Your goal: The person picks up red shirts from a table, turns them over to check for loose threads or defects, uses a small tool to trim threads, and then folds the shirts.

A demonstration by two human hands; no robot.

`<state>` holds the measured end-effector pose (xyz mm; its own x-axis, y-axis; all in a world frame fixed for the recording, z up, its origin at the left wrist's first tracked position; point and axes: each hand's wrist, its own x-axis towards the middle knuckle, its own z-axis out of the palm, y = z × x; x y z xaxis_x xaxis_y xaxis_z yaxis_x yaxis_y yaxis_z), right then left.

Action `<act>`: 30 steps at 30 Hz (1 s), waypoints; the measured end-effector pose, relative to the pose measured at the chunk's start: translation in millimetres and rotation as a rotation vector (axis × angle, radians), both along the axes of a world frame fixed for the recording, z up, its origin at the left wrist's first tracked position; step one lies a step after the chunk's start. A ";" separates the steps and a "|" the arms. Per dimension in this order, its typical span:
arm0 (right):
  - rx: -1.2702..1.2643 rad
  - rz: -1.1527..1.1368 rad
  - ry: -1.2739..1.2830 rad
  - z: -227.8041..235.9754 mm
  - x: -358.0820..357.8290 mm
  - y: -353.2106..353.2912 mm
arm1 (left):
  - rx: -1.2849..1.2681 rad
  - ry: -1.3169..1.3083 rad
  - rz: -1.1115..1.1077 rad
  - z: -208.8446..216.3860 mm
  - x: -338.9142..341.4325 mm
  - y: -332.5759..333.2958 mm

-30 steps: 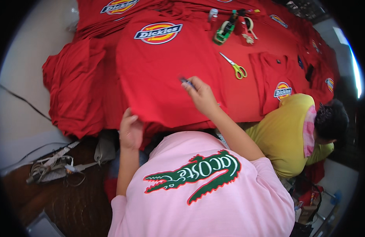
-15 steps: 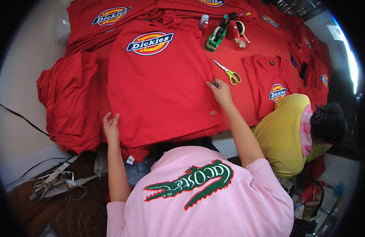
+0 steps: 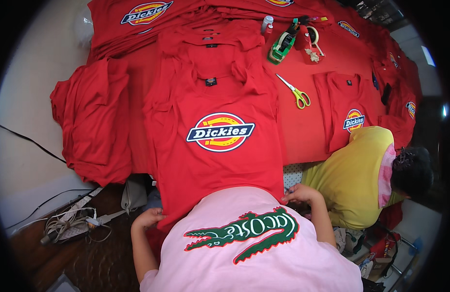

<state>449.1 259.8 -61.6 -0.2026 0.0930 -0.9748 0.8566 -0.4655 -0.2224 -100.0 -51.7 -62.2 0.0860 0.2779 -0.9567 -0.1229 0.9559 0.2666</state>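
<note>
A red T-shirt [image 3: 220,170] with an oval yellow, white and navy chest print lies face up in front of me, its collar pointing away. Its lower part hangs over the near table edge toward my body. With thumb and fingers together, my left hand [image 3: 149,217] grips the left corner of the hem. At the other hem corner, my right hand [image 3: 302,193] pinches the cloth. Beneath and beyond this shirt are more red shirts [image 3: 198,56], their collars overlapping. Between my hands, the hem is hidden behind my pink top.
Yellow-handled scissors [image 3: 298,92], a green tape dispenser [image 3: 282,46] and a tape roll [image 3: 313,36] lie to the right. Crumpled red cloth [image 3: 91,121] is heaped left. A person in yellow [image 3: 351,177] bends at the right edge. Cables [image 3: 71,224] tangle at lower left.
Both hands have come back toward my body, drawing the shirt near. Its chest print has moved closer, and the collars beyond are now uncovered. A small blue item in my right hand no longer shows.
</note>
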 end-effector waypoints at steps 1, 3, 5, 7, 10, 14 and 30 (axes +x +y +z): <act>-0.013 0.046 0.006 -2.6 -4.3 -3.0 | -0.109 0.037 -0.172 1.8 -0.7 4.6; 0.089 0.052 0.062 -4.0 -17.9 6.5 | -0.163 0.147 -0.393 4.9 -6.7 26.7; 0.337 -0.007 0.172 -3.3 -37.2 46.8 | -0.039 0.286 -0.487 8.4 -13.6 64.6; 0.593 -0.339 0.386 -6.6 -69.9 93.3 | 0.374 0.409 -0.174 9.3 -18.4 118.5; 0.957 -0.456 0.414 -10.1 -131.5 168.7 | 0.855 0.782 -0.124 4.0 -22.5 226.5; 1.251 -0.302 0.260 -14.5 -234.9 225.4 | 1.067 1.138 0.011 -16.3 -8.6 360.3; 0.118 -0.977 1.019 18.6 -188.8 179.3 | 0.651 -0.626 0.986 -30.0 28.1 301.0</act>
